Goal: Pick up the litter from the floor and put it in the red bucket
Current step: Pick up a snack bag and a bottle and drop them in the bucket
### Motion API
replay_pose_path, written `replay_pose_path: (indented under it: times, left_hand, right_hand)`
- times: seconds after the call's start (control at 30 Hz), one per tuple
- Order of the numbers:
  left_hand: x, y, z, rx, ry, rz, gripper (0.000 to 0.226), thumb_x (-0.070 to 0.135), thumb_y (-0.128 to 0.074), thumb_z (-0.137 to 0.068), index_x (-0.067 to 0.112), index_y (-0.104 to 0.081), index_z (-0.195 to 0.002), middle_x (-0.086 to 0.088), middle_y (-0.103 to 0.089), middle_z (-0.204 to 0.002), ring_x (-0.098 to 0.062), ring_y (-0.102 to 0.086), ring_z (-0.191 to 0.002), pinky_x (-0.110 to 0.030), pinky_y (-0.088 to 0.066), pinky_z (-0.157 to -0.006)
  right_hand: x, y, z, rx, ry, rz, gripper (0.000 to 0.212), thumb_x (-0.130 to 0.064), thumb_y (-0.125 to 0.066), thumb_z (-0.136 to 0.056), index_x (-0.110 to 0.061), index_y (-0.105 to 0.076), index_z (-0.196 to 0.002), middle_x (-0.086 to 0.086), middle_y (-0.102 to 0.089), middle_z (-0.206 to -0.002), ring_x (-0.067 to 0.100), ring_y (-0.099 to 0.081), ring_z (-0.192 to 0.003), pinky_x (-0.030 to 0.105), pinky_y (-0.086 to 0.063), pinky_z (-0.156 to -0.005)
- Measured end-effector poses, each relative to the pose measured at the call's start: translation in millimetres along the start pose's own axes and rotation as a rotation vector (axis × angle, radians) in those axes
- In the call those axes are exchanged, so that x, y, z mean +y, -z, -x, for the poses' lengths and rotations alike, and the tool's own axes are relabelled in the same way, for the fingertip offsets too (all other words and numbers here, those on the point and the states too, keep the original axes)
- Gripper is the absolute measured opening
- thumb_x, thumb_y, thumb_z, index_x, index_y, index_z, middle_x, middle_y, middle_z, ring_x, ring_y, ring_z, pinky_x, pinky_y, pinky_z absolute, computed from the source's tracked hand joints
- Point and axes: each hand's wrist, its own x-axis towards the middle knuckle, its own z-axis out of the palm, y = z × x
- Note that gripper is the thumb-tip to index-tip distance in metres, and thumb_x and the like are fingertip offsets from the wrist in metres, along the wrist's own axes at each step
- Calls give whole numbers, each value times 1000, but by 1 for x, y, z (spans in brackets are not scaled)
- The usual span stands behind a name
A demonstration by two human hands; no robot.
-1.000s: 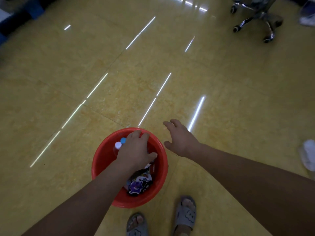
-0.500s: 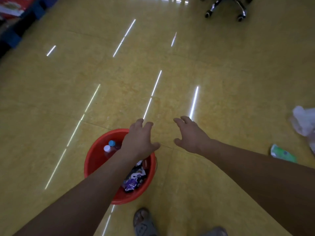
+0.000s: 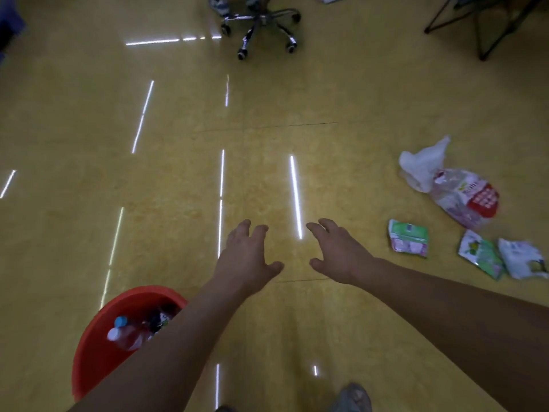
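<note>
The red bucket (image 3: 98, 346) stands at the lower left with bottles and wrappers inside, partly behind my left forearm. My left hand (image 3: 246, 257) and my right hand (image 3: 338, 254) both reach forward over bare floor, fingers relaxed and holding nothing. Litter lies on the floor to the right: a green and pink packet (image 3: 409, 237) nearest my right hand, a green wrapper (image 3: 479, 253), a white crumpled wrapper (image 3: 521, 261), a clear bag with a red label (image 3: 465, 196) and a white plastic bag (image 3: 421, 165).
A swivel chair base (image 3: 261, 25) with castors stands at the top centre, and dark furniture legs (image 3: 481, 28) at the top right. My sandalled foot (image 3: 352, 398) shows at the bottom edge. The yellow tiled floor reflects strip lights.
My left hand has left the bucket and moved forward and right. The view has swung to the right, so the bucket now sits lower left and the litter on the right has come into sight.
</note>
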Motion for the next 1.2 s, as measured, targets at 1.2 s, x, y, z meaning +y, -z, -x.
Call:
replay_pose_path:
  times: [1.2]
  left_hand:
    - [415,-138,-79,-273,-649,-435,84,56,-66,-79,29,-28,-148,-6,-16,-159,-27,-10,-147,-42,-30,-114]
  right_hand:
    - [396,44,218,123,-658,-388,83,-42,-62,-89,-25,-14,-154,6,-10,-160,31,-31,-139,42,-40,-106]
